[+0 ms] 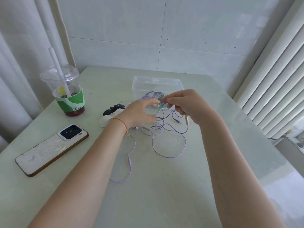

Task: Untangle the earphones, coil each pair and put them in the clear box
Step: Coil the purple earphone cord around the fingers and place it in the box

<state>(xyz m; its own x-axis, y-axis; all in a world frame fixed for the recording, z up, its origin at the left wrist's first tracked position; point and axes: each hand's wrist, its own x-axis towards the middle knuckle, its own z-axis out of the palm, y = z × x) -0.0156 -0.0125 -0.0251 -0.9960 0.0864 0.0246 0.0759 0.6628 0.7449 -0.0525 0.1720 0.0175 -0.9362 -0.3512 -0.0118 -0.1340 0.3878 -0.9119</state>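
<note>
A tangle of earphone cables lies mid-table: a light purple cable (171,156) loops toward me, and a dark purple cable (172,126) crosses over it. My right hand (185,106) pinches a dark cable between thumb and forefinger just in front of the clear box (157,81). My left hand (139,112) hovers beside it with fingers curved, their tips at the same knot; whether they grip a cable is hidden. Coiled earphones, purple and dark, show behind my hands at the box's near wall.
A plastic drink cup (65,94) with a straw stands at the far left. A phone (51,149) lies face down at the left. A black and white hair clip (110,116) sits by my left wrist. A radiator (279,89) runs along the right.
</note>
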